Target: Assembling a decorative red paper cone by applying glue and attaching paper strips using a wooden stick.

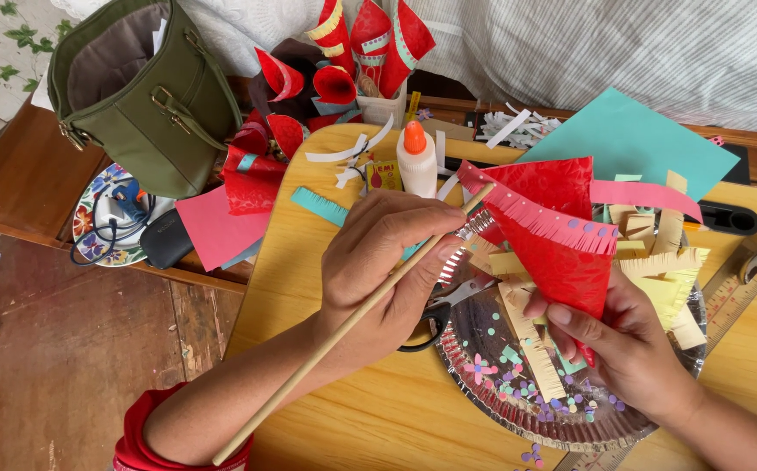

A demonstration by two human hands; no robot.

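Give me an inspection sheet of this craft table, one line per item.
Surface: yellow wooden table, mostly covered at the far side.
Job's things: red paper cone with a pink fringed trim; thin wooden stick lying across the left hand.
Clutter: silver foil plate with confetti and fringed paper strips; scissors; glue bottle; teal paper sheet; finished red cones; ruler.
Grippers: left hand holds the stick; right hand holds the cone from below.
Cables: dark cord on a floral plate.
Surroundings: green bag, wooden floor, striped cloth.
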